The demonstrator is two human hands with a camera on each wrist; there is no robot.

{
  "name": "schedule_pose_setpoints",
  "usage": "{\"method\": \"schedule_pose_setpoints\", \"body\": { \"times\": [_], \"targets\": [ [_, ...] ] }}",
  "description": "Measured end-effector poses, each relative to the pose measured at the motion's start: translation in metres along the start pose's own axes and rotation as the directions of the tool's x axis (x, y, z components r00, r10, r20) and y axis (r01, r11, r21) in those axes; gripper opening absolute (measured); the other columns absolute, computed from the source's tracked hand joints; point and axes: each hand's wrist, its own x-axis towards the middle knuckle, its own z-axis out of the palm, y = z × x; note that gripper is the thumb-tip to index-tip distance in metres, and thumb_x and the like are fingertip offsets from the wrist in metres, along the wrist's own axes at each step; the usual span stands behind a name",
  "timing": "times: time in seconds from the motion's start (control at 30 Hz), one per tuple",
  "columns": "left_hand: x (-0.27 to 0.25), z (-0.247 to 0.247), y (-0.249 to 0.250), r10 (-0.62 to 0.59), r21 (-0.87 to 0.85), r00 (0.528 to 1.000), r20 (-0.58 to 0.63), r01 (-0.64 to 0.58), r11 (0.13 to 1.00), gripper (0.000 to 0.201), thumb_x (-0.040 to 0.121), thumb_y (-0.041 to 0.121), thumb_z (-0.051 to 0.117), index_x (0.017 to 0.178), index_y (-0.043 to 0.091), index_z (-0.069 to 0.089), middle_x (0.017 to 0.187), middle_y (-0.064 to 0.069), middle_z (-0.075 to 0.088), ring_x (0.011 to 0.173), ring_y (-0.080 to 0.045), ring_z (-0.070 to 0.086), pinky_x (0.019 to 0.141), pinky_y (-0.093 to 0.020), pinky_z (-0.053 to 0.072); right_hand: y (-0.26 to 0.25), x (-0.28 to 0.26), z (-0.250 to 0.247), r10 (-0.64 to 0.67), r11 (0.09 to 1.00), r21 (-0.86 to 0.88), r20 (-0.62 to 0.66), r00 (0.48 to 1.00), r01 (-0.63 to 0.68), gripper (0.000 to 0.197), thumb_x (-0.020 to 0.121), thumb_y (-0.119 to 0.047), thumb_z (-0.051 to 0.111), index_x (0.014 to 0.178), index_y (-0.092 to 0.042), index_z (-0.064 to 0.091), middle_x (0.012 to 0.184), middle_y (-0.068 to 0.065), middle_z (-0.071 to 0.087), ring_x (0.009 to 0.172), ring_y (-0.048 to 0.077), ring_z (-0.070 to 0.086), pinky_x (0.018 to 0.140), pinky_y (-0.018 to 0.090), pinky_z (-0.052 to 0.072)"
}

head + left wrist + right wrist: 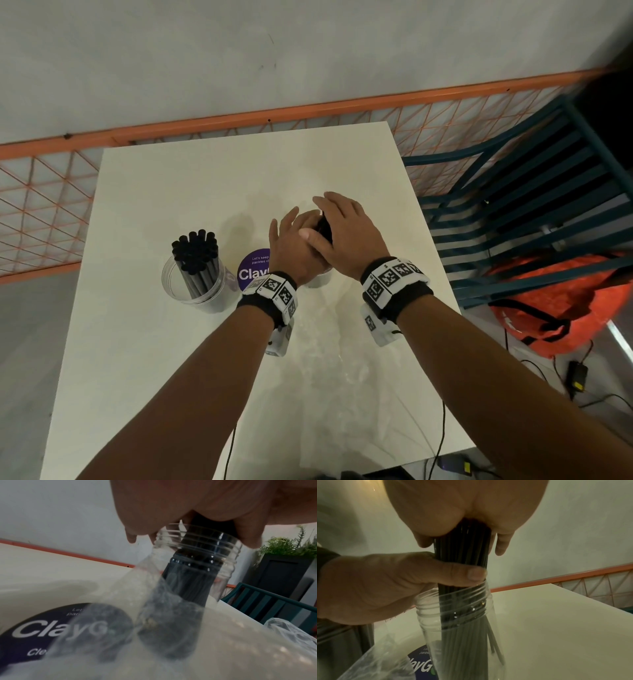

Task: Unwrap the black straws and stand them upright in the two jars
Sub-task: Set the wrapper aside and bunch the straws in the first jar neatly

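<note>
Straws [462,550] going into the second jar [464,628], both hands on the bundle

Right hand [346,236] wraps the top, left hand [294,245] pinches lower (thumb at the rim); other jar [198,286] already full, left on the table [171,342].

Place: I read this as a break area or office pantry corner, not a home kitchen.
Worktop: I see a plain white worktop [144,342] set against a bare pale wall [205,61].
Sticker: a round purple sticker [251,270] on it carries small print about keeping pantries.
Fencing: an orange wire-mesh partition [41,205] runs along the wall.
Seating: a teal slatted chair [513,212] stands beside the worktop.
Decor: a green plant in a dark square planter [283,566] stands behind it.
</note>
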Motion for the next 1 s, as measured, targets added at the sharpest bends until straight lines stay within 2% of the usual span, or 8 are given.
{"method": "schedule_pose_setpoints", "body": {
  "times": [0.17,0.27,0.4,0.57,0.7,0.83,0.9,1.0],
  "targets": [
    [0.003,-0.003,0.005,0.016,-0.001,1.000,0.012,-0.016,1.000,0.071,0.079,0.048,0.067,0.143,0.030,0.041,0.146,0.008,0.045,0.150,-0.028,0.018,0.120,-0.058,0.010,0.002,0.004,0.000,0.057,0.998,0.016,-0.039,0.998,-0.056,0.054,0.088,-0.058,0.050,0.124,-0.018,0.052,0.125,0.006,0.051,0.110,0.027,0.049,0.090,0.039,0.049],
    [0.004,-0.004,0.011,0.021,-0.005,0.999,0.025,-0.021,1.000,0.068,0.079,0.048,0.066,0.141,0.033,0.043,0.144,0.010,0.048,0.150,-0.028,0.018,0.120,-0.059,0.008,0.003,0.005,-0.001,0.122,0.989,0.085,-0.044,0.992,-0.118,0.047,0.088,-0.058,0.051,0.113,-0.018,0.053,0.114,0.004,0.055,0.105,0.024,0.048,0.086,0.039,0.050],
    [0.003,-0.006,0.012,0.026,0.053,1.000,-0.001,-0.026,0.998,0.066,0.082,0.051,0.066,0.141,0.028,0.045,0.143,0.007,0.051,0.149,-0.027,0.020,0.121,-0.057,0.007,-0.003,0.007,-0.003,0.136,0.990,0.033,-0.051,0.989,-0.135,0.055,0.081,-0.070,0.050,0.110,-0.023,0.052,0.112,-0.001,0.057,0.102,0.020,0.051,0.081,0.038,0.051],
    [0.005,-0.001,0.005,0.022,0.025,0.999,-0.038,-0.021,0.999,0.053,0.073,0.063,0.053,0.116,0.031,0.056,0.127,0.006,0.060,0.142,-0.030,0.035,0.117,-0.063,0.017,-0.007,0.009,-0.011,0.187,0.979,0.103,-0.094,0.978,-0.177,0.060,0.083,-0.072,0.045,0.124,-0.028,0.051,0.130,-0.007,0.054,0.114,0.016,0.052,0.081,0.034,0.047],
    [0.007,0.004,0.004,0.007,-0.025,0.997,-0.079,-0.009,1.000,0.072,0.067,0.074,0.060,0.121,0.026,0.053,0.130,0.005,0.061,0.143,-0.027,0.035,0.118,-0.061,0.017,-0.001,0.012,-0.020,0.266,0.947,0.218,-0.125,0.956,-0.235,0.053,0.092,-0.066,0.033,0.124,-0.028,0.051,0.130,-0.006,0.054,0.113,0.015,0.055,0.090,0.042,0.051],
    [0.010,0.005,0.004,0.010,-0.020,0.999,-0.049,-0.011,1.000,0.084,0.060,0.081,0.064,0.126,0.031,0.050,0.137,0.009,0.057,0.146,-0.025,0.029,0.119,-0.060,0.013,0.012,0.012,-0.026,0.322,0.911,0.315,-0.141,0.936,-0.265,0.055,0.093,-0.066,0.029,0.124,-0.026,0.052,0.129,-0.004,0.055,0.112,0.016,0.059,0.092,0.045,0.052],
    [0.010,0.004,0.004,0.013,-0.008,1.000,-0.024,-0.013,1.000,0.088,0.059,0.082,0.064,0.129,0.030,0.048,0.140,0.008,0.054,0.147,-0.026,0.027,0.119,-0.059,0.011,0.016,0.012,-0.030,0.292,0.915,0.323,-0.124,0.948,-0.240,0.058,0.093,-0.065,0.029,0.129,-0.025,0.052,0.134,-0.003,0.054,0.117,0.017,0.056,0.096,0.043,0.050],
    [0.010,0.005,0.007,0.046,0.042,0.997,-0.054,-0.044,0.998,0.077,0.067,0.073,0.064,0.128,0.029,0.049,0.136,0.007,0.058,0.146,-0.026,0.031,0.119,-0.060,0.013,0.015,0.011,-0.033,0.148,0.960,0.243,-0.031,0.989,-0.136,0.057,0.096,-0.059,0.032,0.138,-0.024,0.046,0.144,-0.002,0.049,0.130,0.018,0.047,0.105,0.039,0.042]
  ]
}}
